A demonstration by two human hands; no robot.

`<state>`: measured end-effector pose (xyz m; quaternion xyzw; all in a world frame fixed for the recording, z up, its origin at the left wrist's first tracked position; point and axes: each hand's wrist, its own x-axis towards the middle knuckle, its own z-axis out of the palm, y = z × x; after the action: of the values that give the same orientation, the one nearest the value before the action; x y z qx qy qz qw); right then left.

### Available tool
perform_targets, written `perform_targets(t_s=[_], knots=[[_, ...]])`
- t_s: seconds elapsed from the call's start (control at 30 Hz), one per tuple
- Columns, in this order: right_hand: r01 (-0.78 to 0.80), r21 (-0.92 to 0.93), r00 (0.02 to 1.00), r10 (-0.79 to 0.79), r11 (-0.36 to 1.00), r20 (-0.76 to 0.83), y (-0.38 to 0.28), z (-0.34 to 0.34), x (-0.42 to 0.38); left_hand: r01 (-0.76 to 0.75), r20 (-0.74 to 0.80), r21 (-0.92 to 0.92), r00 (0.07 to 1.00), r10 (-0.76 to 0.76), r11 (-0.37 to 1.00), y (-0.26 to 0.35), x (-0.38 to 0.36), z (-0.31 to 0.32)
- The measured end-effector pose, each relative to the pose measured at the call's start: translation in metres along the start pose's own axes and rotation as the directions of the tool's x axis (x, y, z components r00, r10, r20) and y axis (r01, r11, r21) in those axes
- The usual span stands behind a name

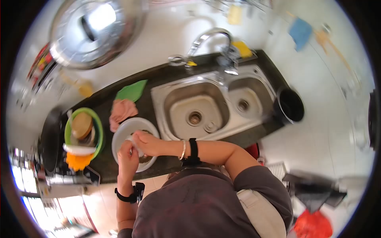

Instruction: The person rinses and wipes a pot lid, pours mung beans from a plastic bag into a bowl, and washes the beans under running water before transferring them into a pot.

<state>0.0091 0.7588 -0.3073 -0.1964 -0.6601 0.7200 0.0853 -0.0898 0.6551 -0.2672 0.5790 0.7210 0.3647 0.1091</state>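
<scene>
A round white bowl (115, 142) stands on the dark counter, left of the sink, with brownish contents (146, 159) showing low inside it. Over the bowl, my left hand (127, 158) and my right hand (147, 143) come together, fingers closed. Between them is a small whitish thing (139, 151), blurred and mostly covered by the fingers; I cannot tell its kind. A pink cloth (122, 113) lies just behind the bowl, a green cloth (132, 91) beyond it.
A steel double sink (158, 95) with a tap (206, 35) fills the middle of the counter (107, 168). At left stand a green basin (101, 127) holding a brown round item, an orange cloth (81, 162) and a dark pan (49, 139). A black bin (293, 105) is at right.
</scene>
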Motion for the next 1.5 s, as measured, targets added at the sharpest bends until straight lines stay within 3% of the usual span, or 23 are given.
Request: perform_targets(t_s=[0.03,0.07,0.1,0.17,0.2,0.23,0.3,0.37,0.4,0.47,0.5,0.57,0.67,0.73,0.87,0.97,1.1,1.2,1.3,1.37,1.4,1.43,1.5], knots=[[0.356,-0.328,0.838,-0.454,0.875,-0.302,0.015,0.005,0.002,-0.042,0.063,-0.023,0.997,0.043,0.999,0.005,0.003,0.014],[0.442,-0.711,0.440,-0.823,0.547,-0.360,0.026,0.003,-0.002,-0.022,0.084,-0.191,0.996,0.039,0.981,0.012,0.005,0.029],[0.383,-0.730,0.421,-0.810,0.567,-0.409,0.026,-0.007,-0.018,0.013,0.112,-0.351,0.993,0.028,0.936,0.015,0.005,0.041],[0.202,-0.716,0.703,-0.608,0.668,-0.369,0.014,-0.027,-0.065,0.134,0.348,-0.422,0.937,0.023,0.896,0.020,0.010,0.047],[0.094,-0.713,0.741,-0.528,0.695,-0.416,0.020,-0.034,-0.083,0.388,0.519,-0.655,0.854,0.014,0.648,0.037,0.009,0.044],[0.041,-0.702,0.726,-0.504,0.711,-0.468,0.024,-0.037,-0.104,0.632,0.674,-0.715,0.737,0.053,0.300,0.047,0.008,0.047],[-0.007,-0.800,0.770,-0.507,0.599,-0.386,0.028,-0.038,-0.145,0.673,0.739,-0.650,0.668,0.085,0.353,0.036,0.005,0.069],[-0.206,-0.801,0.744,-0.442,0.563,-0.502,0.040,-0.042,-0.183,0.399,0.619,-0.633,0.775,0.124,0.664,0.024,0.006,0.091],[-0.334,-0.780,0.733,-0.374,0.529,-0.568,0.044,-0.051,-0.209,0.479,0.547,-0.708,0.837,-0.026,0.519,0.032,0.015,0.090],[-0.363,-0.565,0.355,-0.451,0.740,-0.819,0.088,-0.078,-0.264,0.307,0.303,-0.772,0.948,-0.102,0.556,0.013,0.037,0.086],[-0.306,-0.240,0.151,-0.202,0.921,-0.968,0.107,-0.089,-0.296,0.223,0.188,-0.775,0.975,-0.121,0.591,0.016,0.042,0.076],[-0.581,-0.031,-0.012,-0.047,0.813,-0.999,0.123,-0.116,-0.361,0.159,0.106,-0.676,0.987,-0.118,0.719,0.005,0.046,0.060],[-0.633,-0.054,-0.006,-0.075,0.773,-0.997,0.229,-0.162,-0.429,0.202,0.037,-0.535,0.976,-0.216,0.821,0.010,0.042,0.053],[-0.825,-0.169,0.096,-0.160,0.540,-0.982,0.333,-0.192,-0.459,0.258,-0.004,-0.483,0.955,-0.297,0.836,0.006,0.039,0.055],[-0.765,-0.012,0.054,0.046,0.644,-0.997,0.369,-0.227,-0.464,0.345,-0.025,-0.421,0.920,-0.391,0.839,0.024,0.028,0.065],[-0.800,0.016,0.067,0.116,0.599,-0.991,0.386,-0.251,-0.470,0.420,0.019,-0.309,0.900,-0.436,0.853,0.038,0.017,0.064],[-0.812,0.012,0.158,0.240,0.583,-0.958,0.431,-0.280,-0.474,0.519,-0.075,-0.214,0.836,-0.543,0.828,0.029,-0.018,0.043],[-0.693,0.003,0.223,0.218,0.721,-0.950,0.447,-0.299,-0.467,0.619,-0.098,-0.186,0.761,-0.641,0.763,0.015,-0.040,0.022],[-0.646,-0.082,0.183,0.050,0.759,-0.982,0.451,-0.295,-0.464,0.669,-0.226,-0.213,0.676,-0.702,0.712,0.001,-0.047,0.015],[-0.626,0.121,0.159,0.278,0.770,-0.947,0.471,-0.299,-0.470,0.619,-0.297,-0.164,0.711,-0.637,0.768,-0.043,-0.062,0.002],[-0.748,0.161,0.219,0.469,0.644,-0.856,0.451,-0.299,-0.469,0.706,-0.450,0.263,0.693,-0.563,0.658,-0.054,-0.065,-0.001],[-0.855,0.107,0.322,0.682,0.507,-0.656,0.429,-0.299,-0.468,0.715,-0.568,0.598,0.697,-0.438,0.362,-0.067,-0.071,-0.003],[-0.879,0.035,0.471,0.877,0.476,-0.096,0.337,-0.296,-0.440,0.862,-0.591,0.459,0.477,-0.651,0.215,-0.142,-0.099,-0.007]])
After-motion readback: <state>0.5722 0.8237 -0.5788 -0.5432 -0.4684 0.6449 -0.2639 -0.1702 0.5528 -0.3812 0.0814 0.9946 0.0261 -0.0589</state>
